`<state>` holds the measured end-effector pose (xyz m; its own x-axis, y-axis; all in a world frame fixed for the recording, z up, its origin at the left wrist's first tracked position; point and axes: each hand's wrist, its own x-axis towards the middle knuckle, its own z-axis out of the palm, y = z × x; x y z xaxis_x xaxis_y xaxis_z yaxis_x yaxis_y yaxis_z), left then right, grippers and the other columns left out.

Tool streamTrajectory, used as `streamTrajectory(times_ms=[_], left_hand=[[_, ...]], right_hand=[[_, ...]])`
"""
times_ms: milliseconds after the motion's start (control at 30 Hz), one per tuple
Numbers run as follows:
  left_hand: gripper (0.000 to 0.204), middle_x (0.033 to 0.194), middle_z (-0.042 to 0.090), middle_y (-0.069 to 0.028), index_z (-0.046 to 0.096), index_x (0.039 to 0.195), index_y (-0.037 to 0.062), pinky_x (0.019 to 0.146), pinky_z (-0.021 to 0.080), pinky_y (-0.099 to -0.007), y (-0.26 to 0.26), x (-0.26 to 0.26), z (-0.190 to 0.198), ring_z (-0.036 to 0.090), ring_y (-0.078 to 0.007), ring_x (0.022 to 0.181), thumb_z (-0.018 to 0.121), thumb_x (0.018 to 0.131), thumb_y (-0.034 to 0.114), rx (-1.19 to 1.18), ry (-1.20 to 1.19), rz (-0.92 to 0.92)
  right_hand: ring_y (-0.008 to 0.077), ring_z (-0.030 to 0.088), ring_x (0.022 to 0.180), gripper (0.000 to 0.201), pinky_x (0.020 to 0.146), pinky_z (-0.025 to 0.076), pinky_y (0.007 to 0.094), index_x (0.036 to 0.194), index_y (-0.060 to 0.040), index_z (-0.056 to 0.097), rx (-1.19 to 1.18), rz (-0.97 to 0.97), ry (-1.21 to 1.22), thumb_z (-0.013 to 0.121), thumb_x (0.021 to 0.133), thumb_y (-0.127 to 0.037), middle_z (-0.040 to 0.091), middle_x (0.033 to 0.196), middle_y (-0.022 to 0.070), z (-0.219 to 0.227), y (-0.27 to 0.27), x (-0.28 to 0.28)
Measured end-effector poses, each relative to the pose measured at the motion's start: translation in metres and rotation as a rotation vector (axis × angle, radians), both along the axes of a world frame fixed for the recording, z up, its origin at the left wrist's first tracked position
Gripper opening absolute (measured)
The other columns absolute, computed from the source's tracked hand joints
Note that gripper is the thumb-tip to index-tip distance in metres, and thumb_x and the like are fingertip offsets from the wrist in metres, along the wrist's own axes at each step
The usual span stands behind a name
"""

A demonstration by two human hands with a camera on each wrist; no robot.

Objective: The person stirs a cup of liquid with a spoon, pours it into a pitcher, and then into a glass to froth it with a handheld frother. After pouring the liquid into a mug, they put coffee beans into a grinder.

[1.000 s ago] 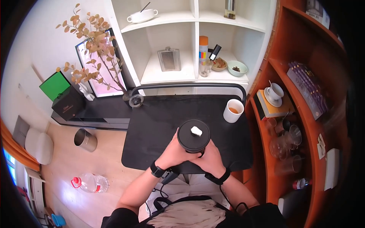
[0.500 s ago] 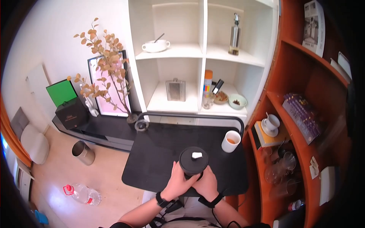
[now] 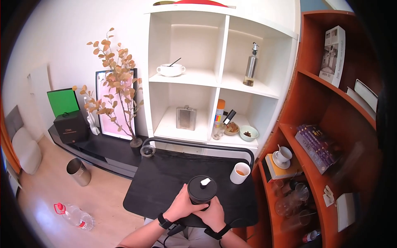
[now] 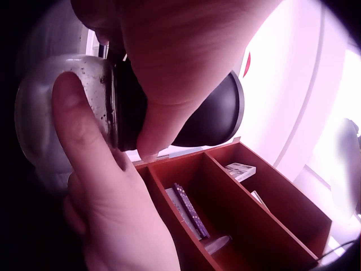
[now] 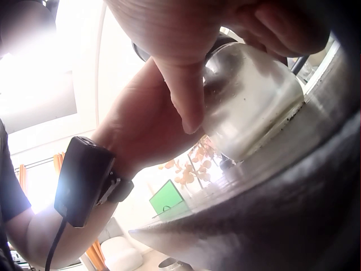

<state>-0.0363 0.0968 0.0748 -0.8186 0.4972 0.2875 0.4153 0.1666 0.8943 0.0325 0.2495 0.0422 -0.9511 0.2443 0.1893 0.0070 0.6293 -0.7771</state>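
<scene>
White and open-fronted, the shelf (image 3: 224,45) stands behind everything, its cells holding small wares, presumably for show and easy reach. To the right is the brown bookcase (image 3: 318,108), which keeps its books (image 3: 315,149) and glassware (image 3: 289,202) off the table. Black and flat, the table (image 3: 144,190) has a bar (image 3: 194,144) along its far edge, probably to stop things sliding off the back.

On the table's near half, at the middle, is the jar (image 5: 251,101): clear glass below, a wide black top (image 3: 202,191) above, specks (image 4: 93,96) on the glass. It is roughly upright; the right wrist view shows its base close to the table, though I cannot tell whether it rests there. Both hands are clamped on it, one above the other, likely so that both parts are firmly held. The left hand (image 3: 178,205) appears curled round the black part; the right hand (image 3: 212,215) is wrapped lower, round the glass, its thumb laid along the side. Fingers beyond the jar are hidden.

Smaller, the cup (image 3: 239,177), with brown liquid (image 3: 240,172) inside, sits at the table's far right, apart from the jar, perhaps to be clear of the hands. A tiny white patch (image 3: 205,182) lies on the black top
</scene>
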Motion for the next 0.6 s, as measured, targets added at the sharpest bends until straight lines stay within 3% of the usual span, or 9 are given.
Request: streamTrajectory(times_ms=[33,167,233,267,367,433,467,533,600], left_hand=[[0.092,0.136,0.057,-0.0161,0.047,0.145,0.0005,0.113,0.042,-0.0437,0.002,0.001,0.002,0.053,-0.0321,0.133,0.094,0.071,0.029,-0.066,0.077,0.051],[0.089,0.135,0.058,-0.0173,0.047,0.144,-0.0006,0.112,0.042,-0.0434,0.014,0.008,-0.013,0.053,-0.0339,0.132,0.093,0.072,0.027,-0.154,0.258,0.218],[0.083,0.127,0.058,-0.0192,0.048,0.138,0.0005,0.121,0.026,-0.0582,0.013,0.012,-0.017,0.054,-0.0395,0.126,0.09,0.074,0.031,0.109,0.153,0.166],[0.083,0.127,0.058,-0.0192,0.048,0.138,0.0005,0.121,0.026,-0.0582,0.011,0.012,-0.023,0.054,-0.0395,0.126,0.09,0.074,0.031,0.111,0.152,0.169],[0.085,0.131,0.056,-0.0205,0.045,0.14,-0.0003,0.121,0.026,-0.0567,0.002,0.013,-0.03,0.051,-0.0415,0.129,0.09,0.075,0.03,0.095,0.093,0.062],[0.086,0.142,0.048,-0.0203,0.043,0.143,-0.0025,0.112,0.042,-0.0423,0.0,0.015,-0.022,0.052,-0.035,0.13,0.09,0.075,0.02,-0.129,0.229,0.186],[0.086,0.142,0.048,-0.0203,0.043,0.143,-0.0025,0.112,0.042,-0.0423,0.002,0.015,-0.021,0.052,-0.035,0.13,0.09,0.075,0.02,-0.13,0.223,0.186],[0.088,0.137,0.052,-0.0228,0.04,0.144,-0.0027,0.121,0.028,-0.0535,0.009,0.016,-0.02,0.046,-0.0436,0.134,0.088,0.076,0.026,0.004,0.13,0.212],[0.09,0.137,0.052,-0.023,0.038,0.145,-0.0024,0.121,0.028,-0.0545,0.011,0.014,-0.023,0.047,-0.0436,0.133,0.088,0.076,0.026,0.075,0.104,0.159]], right_hand=[[0.0354,0.068,0.11,0.07,0.088,0.057,0.0458,0.125,-0.0083,0.06,0.006,-0.005,0.003,0.089,0.07,-0.041,0.064,0.124,0.0119,-0.001,-0.001,-0.001],[0.0368,0.067,0.111,0.066,0.087,0.057,0.0464,0.127,-0.0081,0.058,0.048,-0.047,-0.017,0.085,0.074,-0.038,0.063,0.127,0.0135,-0.004,-0.006,-0.003],[0.0374,0.067,0.111,0.065,0.087,0.057,0.0467,0.127,-0.0079,0.057,0.058,-0.057,-0.028,0.084,0.075,-0.037,0.063,0.127,0.014,-0.003,-0.007,-0.002],[0.0379,0.067,0.11,0.064,0.087,0.057,0.0472,0.127,-0.0077,0.057,0.053,-0.068,-0.037,0.083,0.075,-0.036,0.063,0.127,0.0143,-0.002,-0.008,-0.002],[0.0389,0.068,0.108,0.063,0.087,0.056,0.0479,0.126,-0.0073,0.057,0.05,-0.073,-0.029,0.082,0.076,-0.036,0.063,0.126,0.0143,0.0,-0.009,-0.001],[0.0392,0.068,0.107,0.063,0.086,0.056,0.0481,0.126,-0.0072,0.057,0.053,-0.071,-0.013,0.082,0.076,-0.036,0.063,0.125,0.014,-0.002,-0.01,-0.002],[0.0393,0.068,0.107,0.061,0.086,0.056,0.0482,0.126,-0.0072,0.057,0.065,-0.08,-0.004,0.081,0.077,-0.035,0.063,0.124,0.0138,-0.005,-0.01,-0.004],[0.0394,0.068,0.106,0.06,0.086,0.056,0.0483,0.126,-0.0072,0.057,0.08,-0.095,0.0,0.081,0.077,-0.034,0.064,0.124,0.0136,-0.007,-0.009,-0.003],[0.0395,0.068,0.106,0.058,0.086,0.056,0.0484,0.125,-0.0071,0.057,0.051,-0.091,-0.01,0.08,0.079,-0.033,0.064,0.123,0.0139,-0.005,-0.01,-0.002]])
